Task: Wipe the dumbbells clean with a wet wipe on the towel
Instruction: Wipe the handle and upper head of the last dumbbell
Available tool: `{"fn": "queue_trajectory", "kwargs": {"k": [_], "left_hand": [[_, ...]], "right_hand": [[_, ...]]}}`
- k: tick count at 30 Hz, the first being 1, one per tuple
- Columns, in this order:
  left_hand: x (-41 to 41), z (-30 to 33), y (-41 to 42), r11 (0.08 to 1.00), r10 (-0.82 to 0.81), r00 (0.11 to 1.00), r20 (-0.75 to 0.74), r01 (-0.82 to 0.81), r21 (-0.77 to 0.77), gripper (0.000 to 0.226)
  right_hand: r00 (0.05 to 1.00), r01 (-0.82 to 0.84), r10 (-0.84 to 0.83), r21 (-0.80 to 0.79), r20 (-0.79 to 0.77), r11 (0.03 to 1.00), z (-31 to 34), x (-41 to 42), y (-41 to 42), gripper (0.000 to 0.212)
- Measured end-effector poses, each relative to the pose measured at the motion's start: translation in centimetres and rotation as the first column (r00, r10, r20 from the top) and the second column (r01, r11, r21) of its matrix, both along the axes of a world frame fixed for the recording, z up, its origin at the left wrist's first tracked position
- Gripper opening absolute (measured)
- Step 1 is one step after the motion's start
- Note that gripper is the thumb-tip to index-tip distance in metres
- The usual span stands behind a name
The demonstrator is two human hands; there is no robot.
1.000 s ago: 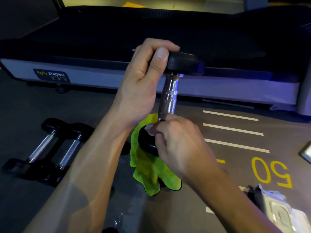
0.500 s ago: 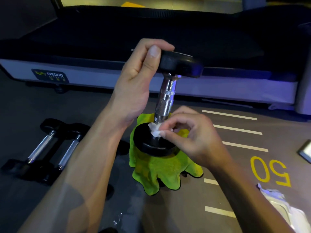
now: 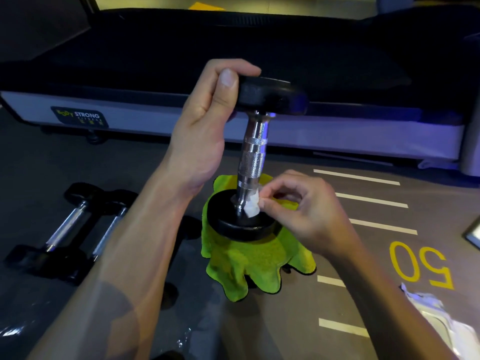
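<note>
Dumbbell (image 3: 252, 162), heavy and rigid, is stood upright on the towel (image 3: 249, 266); its top head is clamped by left hand (image 3: 200, 131) fingers. Soft wipe (image 3: 251, 206) is pinched by the right hand (image 3: 309, 211) at the handle base.

The grey floor (image 3: 298, 320) is painted with white lines and a yellow "50". On it lie a crumpled green towel (image 3: 249, 263) bearing an upright dumbbell (image 3: 253, 162), two more dumbbells (image 3: 78, 229) side by side at left, and a white packet (image 3: 439, 318) at right.
</note>
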State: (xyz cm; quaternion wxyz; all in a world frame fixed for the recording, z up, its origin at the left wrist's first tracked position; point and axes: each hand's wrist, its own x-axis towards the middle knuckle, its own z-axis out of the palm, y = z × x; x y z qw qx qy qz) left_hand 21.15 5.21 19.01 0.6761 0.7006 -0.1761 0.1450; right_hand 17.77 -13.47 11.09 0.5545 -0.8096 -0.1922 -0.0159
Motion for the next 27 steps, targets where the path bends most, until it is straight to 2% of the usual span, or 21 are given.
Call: {"fn": "queue_trajectory", "kwargs": {"k": [2, 4, 7, 10, 12, 17, 22, 24, 27], "left_hand": [[-0.1, -0.1, 0.2, 1.0, -0.023, 1.0, 0.009, 0.023, -0.011, 0.028], [-0.1, -0.3, 0.3, 1.0, -0.022, 1.0, 0.018, 0.022, -0.013, 0.027], [-0.1, -0.3, 0.3, 1.0, 0.014, 0.999, 0.037, -0.014, -0.013, 0.025], [0.0, -0.4, 0.4, 1.0, 0.014, 0.999, 0.046, -0.013, -0.02, 0.025], [0.0, -0.5, 0.5, 1.0, 0.0, 0.999, 0.037, 0.0, -0.009, 0.026], [-0.2, -0.4, 1.3, 0.998, 0.022, 1.0, -0.011, -0.022, -0.051, 0.025], [-0.5, -0.7, 1.8, 0.995, 0.051, 0.998, -0.045, -0.055, -0.088, 0.026], [-0.4, -0.6, 1.9, 0.994, 0.056, 0.998, -0.041, -0.059, -0.089, 0.026], [-0.4, -0.7, 1.9, 0.994, 0.056, 0.998, -0.034, -0.059, -0.091, 0.027]], "right_hand": [[0.996, -0.032, 0.033, 0.01, -0.083, 0.999, 0.3, 0.6, 0.0, 0.005], [0.991, -0.089, 0.094, 0.049, -0.095, 0.995, 0.4, 0.4, -0.1, 0.006], [0.99, -0.127, 0.129, -0.024, 0.057, 0.992, 0.9, -1.1, 0.4, 0.002], [0.981, -0.019, 0.042, -0.119, 0.192, 0.993, 1.5, -1.9, 2.0, 0.007], [0.976, 0.062, -0.04, -0.098, 0.213, 0.993, 1.0, -1.8, 2.5, 0.009], [0.993, 0.048, -0.061, 0.126, 0.101, 0.991, -0.7, -1.5, 2.2, 0.006], [1.0, 0.028, -0.024, 0.208, -0.02, 0.978, -0.6, -0.7, 2.1, 0.01], [1.0, 0.015, -0.017, 0.154, 0.017, 0.988, -0.3, -1.0, 2.1, 0.009], [0.983, 0.008, -0.006, -0.006, 0.185, 1.0, 0.3, -1.6, 2.1, 0.011]]}}
